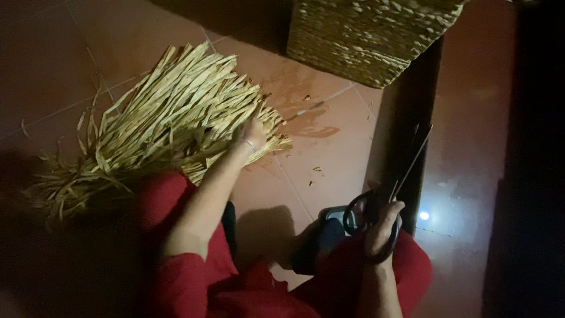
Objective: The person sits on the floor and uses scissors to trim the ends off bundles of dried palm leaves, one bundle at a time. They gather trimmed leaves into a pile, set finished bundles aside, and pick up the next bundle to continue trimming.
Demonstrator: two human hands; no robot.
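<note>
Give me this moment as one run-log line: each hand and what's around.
left hand: on pale dried straw strip bundle | right hand: holds black-handled scissors | woven straw basket: beyond, on red tiled floor

The pale yellow bundle of dried straw-like strips (170, 118) at the upper left of the frame looks fibrous, dry and matt, its flat strands rough-edged. The large woven basket of tan plant fibre (371, 35) at the top shows a coarse, knotty, matt weave. The reddish-brown tiled floor (329, 159) is smooth and glossy, catching a bright glare at lower right. The black-handled scissors (382, 200) have smooth plastic loops and thin metal blades. The red cloth garment (194, 282) at the bottom looks soft and matt.
</note>
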